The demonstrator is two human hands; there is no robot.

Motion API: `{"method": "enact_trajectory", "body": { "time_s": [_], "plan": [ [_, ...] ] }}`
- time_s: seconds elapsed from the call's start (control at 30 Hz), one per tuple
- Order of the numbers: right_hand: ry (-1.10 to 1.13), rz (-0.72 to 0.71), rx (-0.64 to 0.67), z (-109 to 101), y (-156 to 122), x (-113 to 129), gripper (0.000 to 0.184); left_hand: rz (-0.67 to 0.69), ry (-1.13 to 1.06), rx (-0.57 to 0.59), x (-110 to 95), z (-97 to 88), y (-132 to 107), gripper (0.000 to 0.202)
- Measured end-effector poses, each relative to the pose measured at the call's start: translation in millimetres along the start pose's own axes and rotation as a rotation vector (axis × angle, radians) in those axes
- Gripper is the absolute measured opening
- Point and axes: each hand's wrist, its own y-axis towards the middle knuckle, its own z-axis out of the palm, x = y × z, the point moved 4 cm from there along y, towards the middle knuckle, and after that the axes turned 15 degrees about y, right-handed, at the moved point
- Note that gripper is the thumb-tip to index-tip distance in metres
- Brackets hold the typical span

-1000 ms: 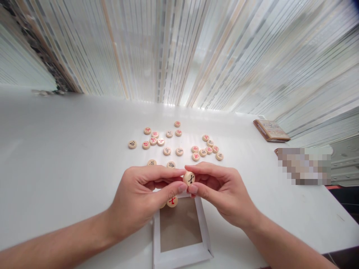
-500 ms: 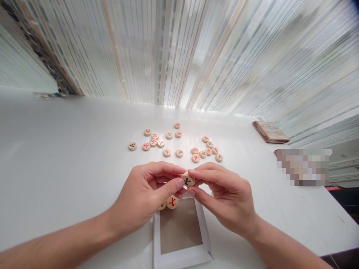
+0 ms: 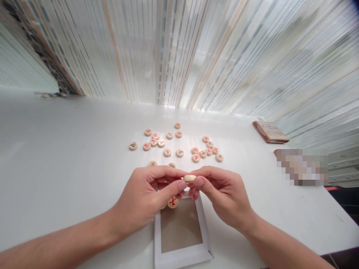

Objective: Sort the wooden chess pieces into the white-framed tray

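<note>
Between the fingertips of both hands is a round wooden xiangqi piece [image 3: 190,179], its pale edge turned toward me. My left hand [image 3: 157,190] pinches it from the left with thumb and fingers. My right hand [image 3: 221,194] pinches it from the right the same way. Just below them lies an open shallow box [image 3: 206,239] with white walls and a brown bottom. In its far left corner rests a piece with a red character [image 3: 172,202], and another beside it is mostly covered by my left hand.
Several xiangqi pieces with red or black characters lie scattered beyond my hands, among them a black-marked piece [image 3: 133,146] at the left and a red-marked piece [image 3: 177,125] at the back. A flat brown box [image 3: 270,131] sits at the back right. Striped string curtains [image 3: 140,52] hang behind the white table [image 3: 70,160].
The held piece has tilted from showing its black character to showing its edge. My right thumb has come up onto the piece. Both hands stay in nearly the same place.
</note>
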Motion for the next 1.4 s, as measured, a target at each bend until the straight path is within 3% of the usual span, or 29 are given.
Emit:
{"method": "enact_trajectory", "body": {
  "time_s": [0.1,0.17,0.33,0.53,0.67,0.93,1.17,1.4],
  "plan": [
    [-0.02,0.023,-0.001,0,-1,-1,0.017,0.0,0.0,-0.003,-1,-0.1,2,0.013],
    [-0.036,0.02,-0.025,0,-1,-1,0.009,0.004,-0.018,-0.019,-3,-0.5,4,0.012],
    [-0.084,-0.062,-0.049,-1,-4,-2,0.034,-0.013,-0.031,-0.032,-5,-0.7,3,0.011],
    [0.056,-0.002,-0.035,4,-4,2,0.024,0.03,0.021,-0.072,-3,-2.2,-1,0.026],
    [0.159,0.117,-0.056,5,-2,0,0.024,0.081,0.083,-0.084,-7,-2.5,-1,0.023],
    [0.264,0.261,-0.093,5,-1,-5,0.023,0.378,0.317,-0.079,-15,-1.7,-6,0.033],
    [0.299,0.249,-0.043,5,-1,-3,0.017,0.378,0.32,-0.107,-15,-2.1,-5,0.031],
    [0.237,0.241,-0.085,4,-3,-6,0.026,0.388,0.378,-0.096,-17,-2.7,-7,0.032]
  ]
}}
